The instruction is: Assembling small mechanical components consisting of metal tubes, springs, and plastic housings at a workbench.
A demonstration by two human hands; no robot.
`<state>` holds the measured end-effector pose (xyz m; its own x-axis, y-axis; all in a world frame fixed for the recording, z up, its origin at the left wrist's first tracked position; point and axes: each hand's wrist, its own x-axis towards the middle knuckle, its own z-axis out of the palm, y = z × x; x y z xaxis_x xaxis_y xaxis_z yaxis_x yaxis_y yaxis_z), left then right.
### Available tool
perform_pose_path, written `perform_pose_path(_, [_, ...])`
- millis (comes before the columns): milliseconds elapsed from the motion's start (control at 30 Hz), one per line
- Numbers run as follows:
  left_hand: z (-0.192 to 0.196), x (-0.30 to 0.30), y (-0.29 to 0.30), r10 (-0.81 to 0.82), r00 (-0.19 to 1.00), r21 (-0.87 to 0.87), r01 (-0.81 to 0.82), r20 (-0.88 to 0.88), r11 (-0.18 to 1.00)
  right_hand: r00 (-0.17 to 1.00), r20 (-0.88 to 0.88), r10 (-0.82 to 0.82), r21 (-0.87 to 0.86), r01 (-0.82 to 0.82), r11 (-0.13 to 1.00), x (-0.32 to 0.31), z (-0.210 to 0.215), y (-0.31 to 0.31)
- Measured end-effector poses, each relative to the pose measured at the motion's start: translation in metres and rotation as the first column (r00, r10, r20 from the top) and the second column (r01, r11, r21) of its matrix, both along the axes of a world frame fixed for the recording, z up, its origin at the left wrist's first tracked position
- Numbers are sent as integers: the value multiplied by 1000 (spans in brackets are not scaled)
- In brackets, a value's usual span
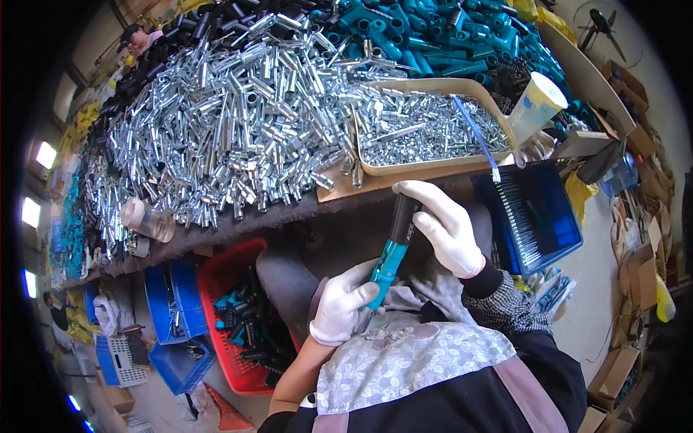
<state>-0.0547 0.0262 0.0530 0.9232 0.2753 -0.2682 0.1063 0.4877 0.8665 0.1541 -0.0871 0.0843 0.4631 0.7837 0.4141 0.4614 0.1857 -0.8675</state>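
My left hand (341, 304), in a white glove, is closed around the lower end of a teal and black tool handle (391, 258). The handle is held tilted above my lap, its black end up and to the right. At that black end is my right hand (445, 229), also gloved in white, its fingertips over the top and its thumb against the side. A heap of shiny metal tubes (238, 115) covers the table just beyond my hands. Whatever mechanism the handle contains cannot be seen.
A tan tray (364, 155) of small metal parts stands on the table, with a paper cup (538, 105) beside it. Teal housings (426, 40) are piled behind. A dark blue bin (559, 234) sits right, a red basket (216, 317) left, and a clear jar (148, 220) near the table edge.
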Motion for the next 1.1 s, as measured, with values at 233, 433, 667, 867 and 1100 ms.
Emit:
perform_pose_path(233, [-8, 1, -4, 81, 994, -103, -73, 73, 992, 981, 18, 193, 2, -193, 981, -28, -22, 0])
perform_pose_path(433, [-2, 14, -3, 92, 986, 708, -163, 138, 687, 961, 242, 135, 135, -171, 976, -29, -17, 1])
perform_pose_path(667, [6, 21, 10, 47, 998, 875, -61, 43, 481, 878, 474, 60, -78, -26, 997, 74, 20, 17])
perform_pose_path(867, [3, 27, 10, 62, 998, 877, -56, 30, 477, 621, 783, 39, -264, 275, 925, 197, 49, 77])
perform_pose_path(1100, [-6, 27, 20, 85, 994, 887, -104, 74, 450, 569, 778, 268, -517, 336, 787, 236, 51, 153])
